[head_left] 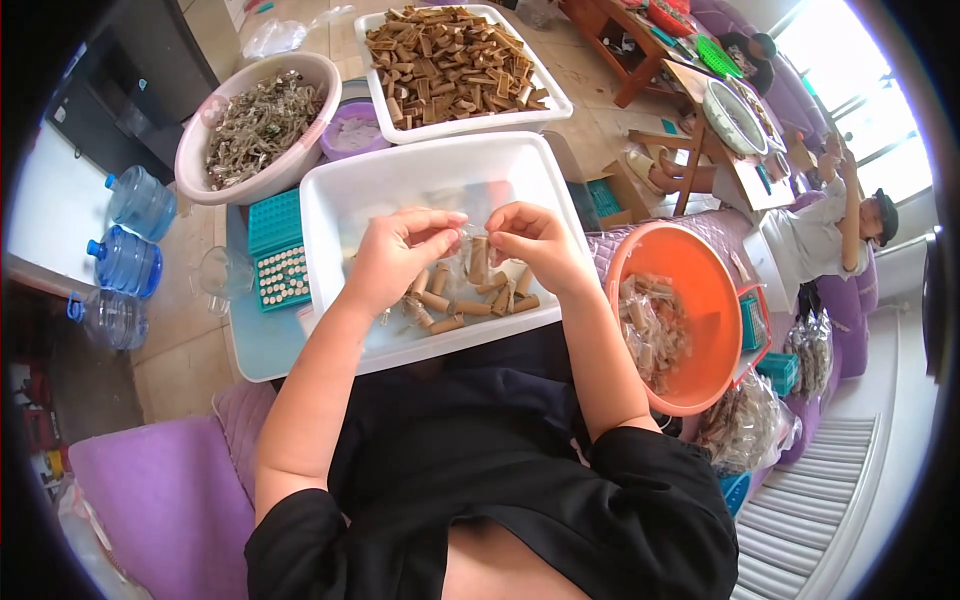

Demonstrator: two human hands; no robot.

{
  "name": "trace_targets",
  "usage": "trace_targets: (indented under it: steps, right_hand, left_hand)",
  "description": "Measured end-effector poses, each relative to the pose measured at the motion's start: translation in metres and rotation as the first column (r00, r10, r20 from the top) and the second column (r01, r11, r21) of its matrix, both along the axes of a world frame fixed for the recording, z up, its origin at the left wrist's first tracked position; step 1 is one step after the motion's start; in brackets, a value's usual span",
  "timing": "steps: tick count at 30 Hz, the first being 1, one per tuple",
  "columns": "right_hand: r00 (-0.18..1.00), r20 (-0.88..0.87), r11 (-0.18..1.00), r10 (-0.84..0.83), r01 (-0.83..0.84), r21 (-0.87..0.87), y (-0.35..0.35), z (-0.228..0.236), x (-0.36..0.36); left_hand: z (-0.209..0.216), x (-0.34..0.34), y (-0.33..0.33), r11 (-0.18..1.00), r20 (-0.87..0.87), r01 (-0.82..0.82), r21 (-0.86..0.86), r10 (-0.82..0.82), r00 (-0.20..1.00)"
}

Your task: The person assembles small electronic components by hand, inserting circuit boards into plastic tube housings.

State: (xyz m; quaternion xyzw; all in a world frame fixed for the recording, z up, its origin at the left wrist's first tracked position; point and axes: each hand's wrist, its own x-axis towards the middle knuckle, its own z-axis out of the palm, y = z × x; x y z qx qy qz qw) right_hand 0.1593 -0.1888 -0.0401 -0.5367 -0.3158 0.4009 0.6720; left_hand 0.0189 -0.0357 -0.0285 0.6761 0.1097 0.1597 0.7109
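Note:
Over the white plastic bin (425,168), my left hand (400,255) and my right hand (545,252) face each other, fingers pinched. Stretched between their fingertips is a small clear plastic bag (462,262). A short brown tube (478,262) shows at the bag; I cannot tell if it is inside the bag or just behind it. Below my hands, several loose brown tubes (470,307) lie on the near side of the bin floor, some with clear film on them. My fingertips partly hide the bag's upper edge.
Beyond the bin stand a white tray (560,110) heaped with brown pieces and a pink basin (188,165) of wrapped pieces. An orange basin (715,345) of bagged tubes is at my right. Teal trays (275,222) and a glass mug (222,275) are left. Two people sit farther right.

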Motion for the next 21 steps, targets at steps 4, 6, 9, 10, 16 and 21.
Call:
trace_targets:
  steps: [4,6,9,10,16,21]
  right_hand:
    - [0.996,0.077,0.999,-0.049,0.050,-0.015,-0.004,0.006,-0.012]
    - [0.983,-0.122,0.983,-0.140,0.153,0.103,-0.008,0.005,-0.019]
    - [0.978,-0.190,0.961,-0.082,0.128,0.244,-0.005,-0.010,-0.025]
    - [0.968,-0.240,0.914,-0.067,0.156,0.376,0.003,-0.019,-0.031]
    - [0.958,-0.248,0.943,0.147,-0.060,0.329,0.002,0.021,-0.052]
    - [0.970,-0.034,0.946,0.240,-0.225,0.234,0.004,0.032,-0.049]
  left_hand:
    - [0.008,-0.006,-0.010,0.987,-0.018,-0.052,0.149,0.055,0.998]
    - [0.011,-0.006,-0.018,0.994,0.082,-0.067,0.089,0.059,0.995]
    - [0.004,-0.014,-0.020,0.994,0.239,-0.088,0.066,0.070,0.968]
    - [0.006,-0.020,-0.025,0.992,0.210,-0.096,-0.081,0.111,0.971]
    - [0.031,-0.044,-0.039,0.982,0.340,-0.178,0.066,0.146,0.929]
    - [0.042,-0.047,-0.037,0.920,0.280,-0.237,0.312,0.150,0.948]
